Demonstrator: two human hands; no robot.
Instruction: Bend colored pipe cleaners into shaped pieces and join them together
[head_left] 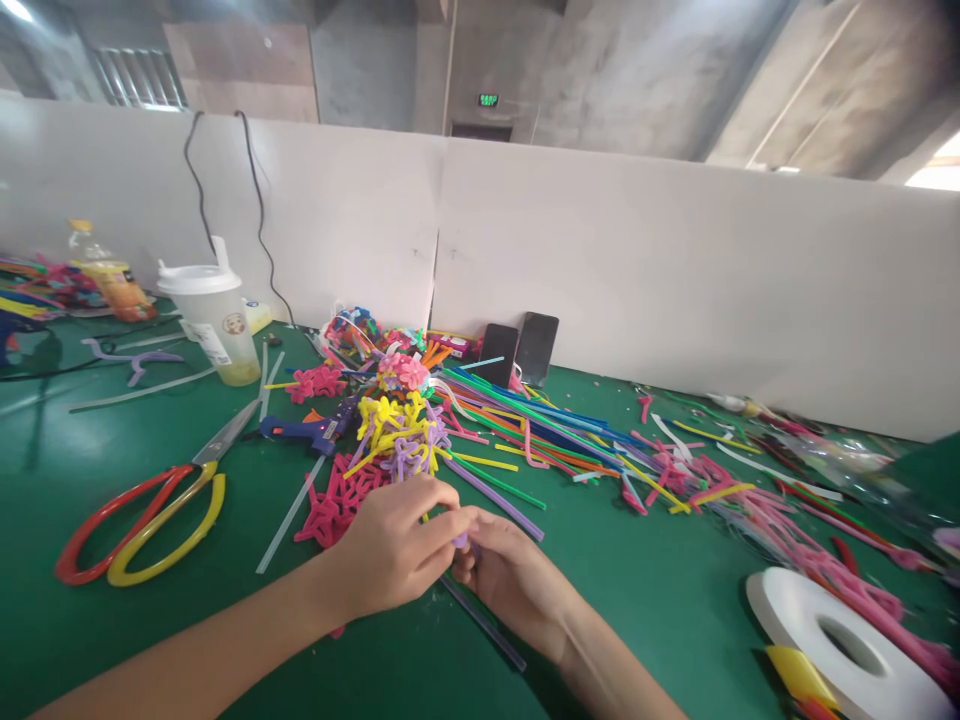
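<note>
My left hand (pixel 394 548) and my right hand (pixel 514 575) meet at the fingertips over the green table. Both are closed in a pinch around a small purple pipe cleaner piece (pixel 460 541), mostly hidden by the fingers. Just beyond the left hand lie bent pink pipe cleaner shapes (pixel 330 508), with yellow pipe cleaner shapes (pixel 390 425) and purple ones (pixel 412 452) heaped behind. A clear glue stick (pixel 487 628) lies on the table below the right hand. Past the fingers, a straight purple pipe cleaner (pixel 499 500) points away to the left.
Large scissors (pixel 161 510) with red and yellow handles lie left, near a blue glue gun (pixel 311 430). A lidded cup (pixel 214 325) and a bottle (pixel 112 275) stand behind. Two phones (pixel 536 348) lean on the white partition (pixel 675 270). A white tape roll (pixel 795 610) lies front right.
</note>
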